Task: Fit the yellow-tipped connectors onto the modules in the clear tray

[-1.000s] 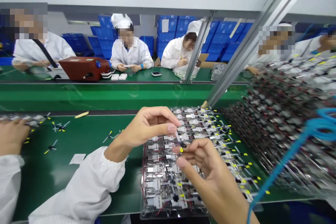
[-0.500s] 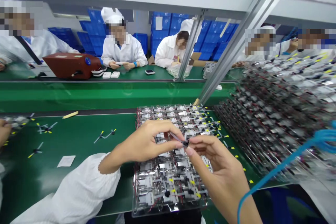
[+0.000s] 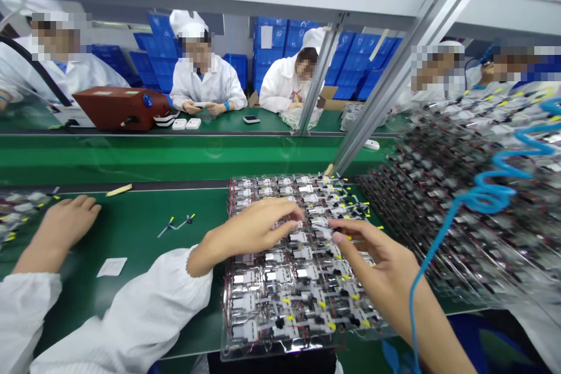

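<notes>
A clear plastic tray (image 3: 232, 347) lies on the green bench, filled with rows of small white, grey and black parts with red wires and yellow tips. Over its middle is my left hand (image 3: 256, 227), thumb and fingers apart, with nothing visible between them. My right hand (image 3: 379, 260) reaches in from the right. Its thumb and forefinger are apart, close to a white part (image 3: 323, 227) in the tray; I cannot make out whether they touch it. Left of the tray lie small black parts with grey arms and yellow tips (image 3: 169, 225).
Stacked filled trays (image 3: 460, 204) stand at the right, behind a blue coiled hose (image 3: 486, 198). Another person's hand (image 3: 70, 225) rests at the left, near a white packet (image 3: 112, 267). A metal post (image 3: 377, 76) slants across. Co-workers sit opposite, beside a red-brown box (image 3: 120, 108).
My hands have parted, and the small black part between my fingertips is gone from them. At left, another person's hand has reached in where loose parts lay; those parts no longer show.
</notes>
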Demonstrator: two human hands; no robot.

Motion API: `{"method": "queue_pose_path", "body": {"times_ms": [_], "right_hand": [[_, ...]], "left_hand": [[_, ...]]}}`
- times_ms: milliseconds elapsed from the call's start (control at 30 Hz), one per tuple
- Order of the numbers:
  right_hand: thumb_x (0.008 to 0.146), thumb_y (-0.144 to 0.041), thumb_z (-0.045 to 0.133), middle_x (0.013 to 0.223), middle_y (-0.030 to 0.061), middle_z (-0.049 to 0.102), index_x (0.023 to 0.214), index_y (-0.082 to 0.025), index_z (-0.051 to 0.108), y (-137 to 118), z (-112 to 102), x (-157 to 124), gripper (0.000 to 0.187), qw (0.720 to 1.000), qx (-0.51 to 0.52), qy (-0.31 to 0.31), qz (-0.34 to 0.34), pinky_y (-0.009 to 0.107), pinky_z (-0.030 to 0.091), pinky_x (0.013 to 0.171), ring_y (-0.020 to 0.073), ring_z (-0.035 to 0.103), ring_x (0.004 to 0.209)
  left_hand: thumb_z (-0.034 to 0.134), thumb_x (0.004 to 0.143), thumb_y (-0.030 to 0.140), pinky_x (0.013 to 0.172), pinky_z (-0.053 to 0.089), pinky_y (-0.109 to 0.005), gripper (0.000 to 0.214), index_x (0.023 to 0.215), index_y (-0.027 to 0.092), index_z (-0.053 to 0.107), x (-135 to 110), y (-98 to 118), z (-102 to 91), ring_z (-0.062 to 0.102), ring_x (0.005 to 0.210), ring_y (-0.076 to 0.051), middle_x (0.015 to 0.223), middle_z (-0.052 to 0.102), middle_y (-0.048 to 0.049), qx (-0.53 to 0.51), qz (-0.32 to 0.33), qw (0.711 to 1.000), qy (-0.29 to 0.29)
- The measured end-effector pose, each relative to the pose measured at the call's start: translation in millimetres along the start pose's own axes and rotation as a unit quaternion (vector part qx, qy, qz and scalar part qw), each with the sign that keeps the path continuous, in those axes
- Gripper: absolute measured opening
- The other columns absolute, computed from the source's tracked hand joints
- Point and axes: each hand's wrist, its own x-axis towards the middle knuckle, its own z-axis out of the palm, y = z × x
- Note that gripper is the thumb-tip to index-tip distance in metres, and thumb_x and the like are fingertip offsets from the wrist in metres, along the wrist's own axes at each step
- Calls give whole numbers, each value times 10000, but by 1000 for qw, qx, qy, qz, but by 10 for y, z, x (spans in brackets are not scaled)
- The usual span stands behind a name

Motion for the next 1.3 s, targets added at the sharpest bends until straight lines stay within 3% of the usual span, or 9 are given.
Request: {"method": "queue_pose_path", "body": {"times_ms": [167, 367, 467, 567, 667, 800, 933, 1300], "right_hand": [[939, -482, 544, 897, 54, 683, 983, -228, 668, 305, -83, 4, 286, 997, -43, -51, 46, 258, 508, 549, 191, 650, 652], [901, -530, 590, 840, 41, 680, 922, -228, 635, 417, -1, 1, 305, 991, -26, -104, 83, 289, 512, 592, 215, 641, 699], [926, -512, 562, 932, 48, 690, 980, -235, 661, 425, 19, 31, 300, 991, -30, -114, 67, 299, 513, 616, 218, 643, 753], [956, -499, 507, 1049, 61, 677, 1031, -245, 692, 430, 38, 71, 323, 992, -35, -115, 40, 324, 529, 661, 235, 653, 847], [951, -485, 489, 1006, 72, 669, 976, -240, 712, 434, 77, 117, 332, 992, -43, -117, 33, 345, 533, 651, 243, 655, 820], [907, -457, 536, 947, 78, 665, 919, -228, 715, 417, 154, 178, 291, 991, -40, -124, 28, 356, 513, 665, 240, 643, 771], [892, -438, 539, 903, 57, 663, 904, -246, 721, 394, 222, 232, 264, 989, -39, -143, 20, 360, 471, 704, 244, 624, 787], [885, -451, 483, 921, 69, 681, 891, -222, 694, 391, 302, 274, 311, 987, -23, -153, 39, 344, 455, 663, 226, 635, 741]], "left_hand": [[506, 973, 145, 873, 439, -330, 185, 1042, 175, 675, 53, -274, 265, 548, 988, -229, 1031, 619, -76, 139, 21, 985, -96], [542, 891, 60, 881, 410, -359, 393, 1215, 259, 643, 58, -266, 378, 499, 1009, -251, 1110, 576, -69, 222, 51, 966, -126], [550, 901, 107, 879, 412, -370, 318, 1179, 233, 640, 57, -250, 378, 495, 988, -255, 1107, 554, -84, 235, 51, 963, -123], [498, 929, 121, 876, 423, -361, 279, 1169, 205, 614, 58, -255, 353, 505, 957, -238, 1097, 546, -93, 202, 53, 972, -111], [450, 984, 180, 904, 424, -344, 225, 1155, 198, 595, 59, -288, 321, 533, 976, -219, 1093, 564, -87, 113, 63, 987, -92], [553, 986, 351, 888, 421, -347, 211, 1093, 172, 589, 69, -350, 338, 565, 971, -230, 1026, 626, -72, 49, 69, 994, -72], [611, 953, 274, 866, 433, -343, 154, 1058, 167, 577, 81, -380, 383, 591, 966, -232, 1027, 651, -69, 28, 60, 996, -64], [682, 897, 301, 896, 471, -372, 401, 1249, 187, 525, 67, -404, 423, 636, 988, -246, 1036, 683, -66, 2, -21, 999, -50]]}}
